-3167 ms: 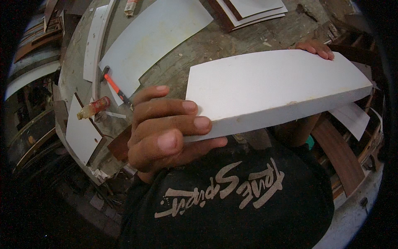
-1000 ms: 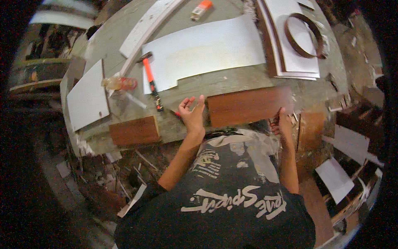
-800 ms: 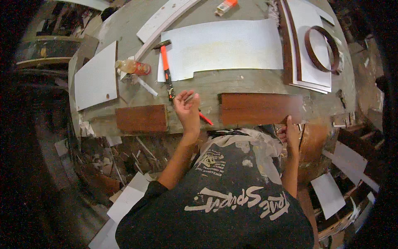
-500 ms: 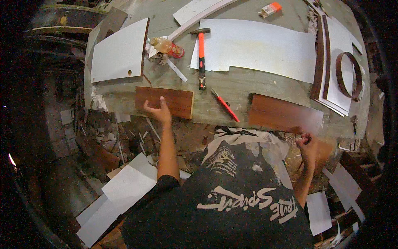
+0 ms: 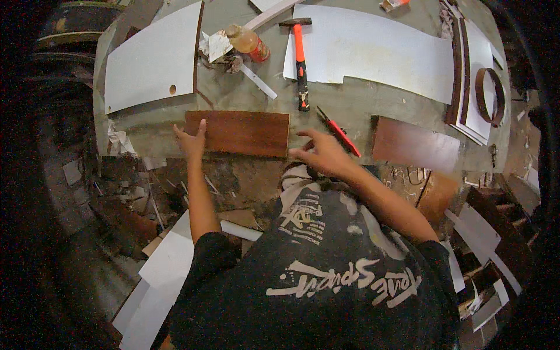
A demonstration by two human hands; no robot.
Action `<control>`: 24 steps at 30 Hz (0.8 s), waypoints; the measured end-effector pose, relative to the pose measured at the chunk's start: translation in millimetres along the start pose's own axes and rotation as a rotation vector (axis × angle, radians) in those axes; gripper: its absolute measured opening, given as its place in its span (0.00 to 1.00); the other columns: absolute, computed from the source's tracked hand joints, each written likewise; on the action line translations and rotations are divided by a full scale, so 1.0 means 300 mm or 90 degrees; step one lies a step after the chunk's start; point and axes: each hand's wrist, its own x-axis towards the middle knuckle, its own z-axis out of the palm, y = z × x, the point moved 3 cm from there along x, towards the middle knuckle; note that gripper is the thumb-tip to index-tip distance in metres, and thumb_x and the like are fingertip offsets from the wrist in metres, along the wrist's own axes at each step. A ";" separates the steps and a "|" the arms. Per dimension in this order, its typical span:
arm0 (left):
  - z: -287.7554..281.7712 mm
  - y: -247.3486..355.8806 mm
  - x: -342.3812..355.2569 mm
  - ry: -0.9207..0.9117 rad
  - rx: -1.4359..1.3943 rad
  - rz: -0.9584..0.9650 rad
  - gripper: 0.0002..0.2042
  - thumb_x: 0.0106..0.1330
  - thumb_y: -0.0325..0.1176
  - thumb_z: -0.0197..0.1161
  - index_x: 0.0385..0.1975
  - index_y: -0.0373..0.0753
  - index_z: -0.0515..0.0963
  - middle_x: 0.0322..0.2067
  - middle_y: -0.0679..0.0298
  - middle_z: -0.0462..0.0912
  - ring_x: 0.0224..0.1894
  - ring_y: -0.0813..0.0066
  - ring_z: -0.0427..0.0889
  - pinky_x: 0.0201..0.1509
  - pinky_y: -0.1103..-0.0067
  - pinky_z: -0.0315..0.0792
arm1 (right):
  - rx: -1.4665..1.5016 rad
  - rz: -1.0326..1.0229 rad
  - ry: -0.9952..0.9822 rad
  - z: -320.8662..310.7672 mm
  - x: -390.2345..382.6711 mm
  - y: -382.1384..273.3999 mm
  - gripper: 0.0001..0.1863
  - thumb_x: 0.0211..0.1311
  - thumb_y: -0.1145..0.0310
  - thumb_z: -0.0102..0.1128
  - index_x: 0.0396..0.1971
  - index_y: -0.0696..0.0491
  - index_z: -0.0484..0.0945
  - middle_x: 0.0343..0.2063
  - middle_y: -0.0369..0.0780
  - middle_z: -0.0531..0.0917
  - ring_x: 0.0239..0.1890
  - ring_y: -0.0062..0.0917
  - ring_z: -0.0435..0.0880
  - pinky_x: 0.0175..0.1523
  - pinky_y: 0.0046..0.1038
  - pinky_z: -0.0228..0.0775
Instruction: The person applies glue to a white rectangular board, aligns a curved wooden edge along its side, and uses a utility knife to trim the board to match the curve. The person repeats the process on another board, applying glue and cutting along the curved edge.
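Observation:
A brown wood-grain board (image 5: 245,133) lies along the near edge of the worktable. At its left end my left hand (image 5: 191,141) is open, thumb over the board's corner and fingers spread past the end. My right hand (image 5: 324,154) is open too, its fingers reaching toward the board's right end; whether they touch it I cannot tell. Just beyond that hand lies a red utility knife (image 5: 343,137) with its blade pointing away. A second brown board (image 5: 411,140), with a glare on its surface, rests farther right, apart from both hands.
A hammer (image 5: 300,64) with an orange and black handle overlaps a large white panel (image 5: 379,49). Another white panel (image 5: 154,55) lies at left, beside a bottle (image 5: 251,42). A brown edging-strip coil (image 5: 489,96) sits on panels at right. Offcuts (image 5: 169,256) litter the floor.
My right hand has left the right-hand board and crossed leftward to the other board's right end. My left hand has shifted to that board's left end. The view has moved slightly.

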 end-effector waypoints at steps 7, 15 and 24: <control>0.034 -0.093 0.032 -0.023 -0.065 0.000 0.51 0.60 0.67 0.68 0.70 0.29 0.60 0.60 0.41 0.75 0.62 0.44 0.75 0.67 0.56 0.68 | 0.131 0.087 0.001 0.188 0.100 0.052 0.50 0.58 0.53 0.76 0.71 0.62 0.56 0.61 0.60 0.72 0.60 0.47 0.78 0.62 0.41 0.73; 0.005 -0.095 0.093 -0.069 -0.056 0.030 0.49 0.61 0.64 0.69 0.71 0.32 0.60 0.67 0.40 0.68 0.69 0.44 0.66 0.72 0.54 0.62 | -0.541 -0.305 0.212 0.248 0.193 -0.016 0.62 0.44 0.53 0.82 0.75 0.56 0.52 0.68 0.55 0.65 0.71 0.49 0.63 0.76 0.53 0.50; -0.072 0.132 0.000 -0.314 0.156 0.687 0.70 0.30 0.69 0.80 0.77 0.42 0.53 0.75 0.48 0.56 0.76 0.42 0.53 0.79 0.49 0.49 | -0.703 -0.326 0.335 0.328 0.295 0.004 0.38 0.60 0.64 0.63 0.72 0.51 0.65 0.57 0.50 0.77 0.60 0.41 0.76 0.64 0.53 0.63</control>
